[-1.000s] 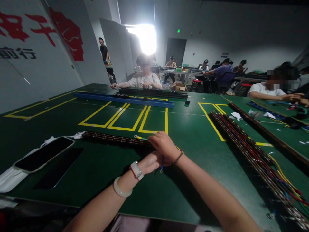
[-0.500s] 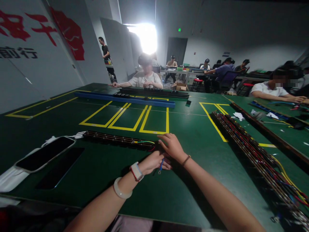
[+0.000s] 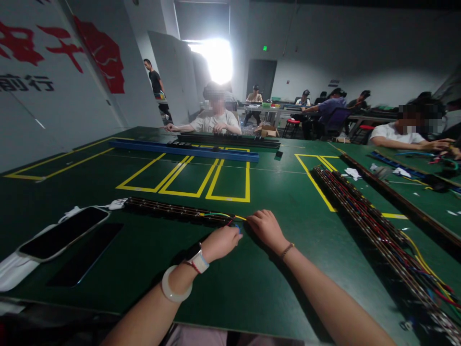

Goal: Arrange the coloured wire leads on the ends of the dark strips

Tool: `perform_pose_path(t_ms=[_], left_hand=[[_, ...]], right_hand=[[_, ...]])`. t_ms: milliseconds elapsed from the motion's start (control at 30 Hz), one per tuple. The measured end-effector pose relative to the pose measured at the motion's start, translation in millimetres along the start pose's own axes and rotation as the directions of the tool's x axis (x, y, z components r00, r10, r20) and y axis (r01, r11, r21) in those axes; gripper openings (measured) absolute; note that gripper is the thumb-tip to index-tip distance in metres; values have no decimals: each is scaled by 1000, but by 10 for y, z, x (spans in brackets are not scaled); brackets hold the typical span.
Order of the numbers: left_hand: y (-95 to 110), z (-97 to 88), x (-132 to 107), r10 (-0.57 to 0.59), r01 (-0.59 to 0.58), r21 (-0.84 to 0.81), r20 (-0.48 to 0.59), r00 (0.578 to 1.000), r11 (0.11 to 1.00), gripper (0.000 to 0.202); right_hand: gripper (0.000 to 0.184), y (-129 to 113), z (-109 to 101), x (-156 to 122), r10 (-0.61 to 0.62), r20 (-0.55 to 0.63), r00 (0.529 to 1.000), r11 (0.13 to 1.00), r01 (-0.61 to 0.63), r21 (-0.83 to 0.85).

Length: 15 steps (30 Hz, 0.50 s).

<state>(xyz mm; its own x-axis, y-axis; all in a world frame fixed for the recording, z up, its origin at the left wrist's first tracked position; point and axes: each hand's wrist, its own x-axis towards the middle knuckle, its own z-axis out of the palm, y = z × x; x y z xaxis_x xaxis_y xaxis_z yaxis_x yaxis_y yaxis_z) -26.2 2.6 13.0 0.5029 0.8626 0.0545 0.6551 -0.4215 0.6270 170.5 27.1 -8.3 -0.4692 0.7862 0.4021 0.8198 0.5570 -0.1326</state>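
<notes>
A long dark strip with metal rods lies crosswise on the green table, wires coming out of its right end. My left hand, with a watch and a pale bangle on its wrist, is closed by that end; a blue wire shows at its fingers. Just to the right, my right hand pinches the end of a yellow-green wire and draws it out fairly straight. A thin red wire shows between the strip and my left hand. Both sets of fingertips are partly hidden.
To the left lie a phone in a pale case and a dark flat panel. Bundled strips with coloured wires lie at the right. Beyond the yellow tape outlines sits a blue rail. A co-worker sits opposite.
My hands have moved apart from their overlapping position. The right has taken hold of the yellow-green wire and pulled it rightward; the left has shifted left, its palm turned down, keeping the blue wire.
</notes>
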Motion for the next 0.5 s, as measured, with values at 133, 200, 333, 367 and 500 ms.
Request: perform_pose_path(t_ms=[133, 200, 333, 367, 500], left_hand=[[77, 4, 0, 149, -137, 109, -107, 983, 985, 31], [109, 17, -11, 236, -216, 144, -137, 962, 966, 32], [108, 53, -38, 396, -357, 212, -184, 900, 910, 32], [97, 61, -42, 421, -375, 238, -189, 887, 896, 33], [57, 71, -39, 461, -400, 285, -190, 867, 871, 35]], right_hand=[[23, -31, -28, 44, 30, -38, 999, 998, -28, 61], [25, -82, -34, 85, 8, -23, 1000, 994, -5, 110], [40, -246, 25, 218, -67, 77, 995, 987, 54, 154], [42, -287, 58, 263, -70, 105, 992, 988, 55, 144], [24, -389, 205, 461, -7, 208, 978, 997, -9, 73]])
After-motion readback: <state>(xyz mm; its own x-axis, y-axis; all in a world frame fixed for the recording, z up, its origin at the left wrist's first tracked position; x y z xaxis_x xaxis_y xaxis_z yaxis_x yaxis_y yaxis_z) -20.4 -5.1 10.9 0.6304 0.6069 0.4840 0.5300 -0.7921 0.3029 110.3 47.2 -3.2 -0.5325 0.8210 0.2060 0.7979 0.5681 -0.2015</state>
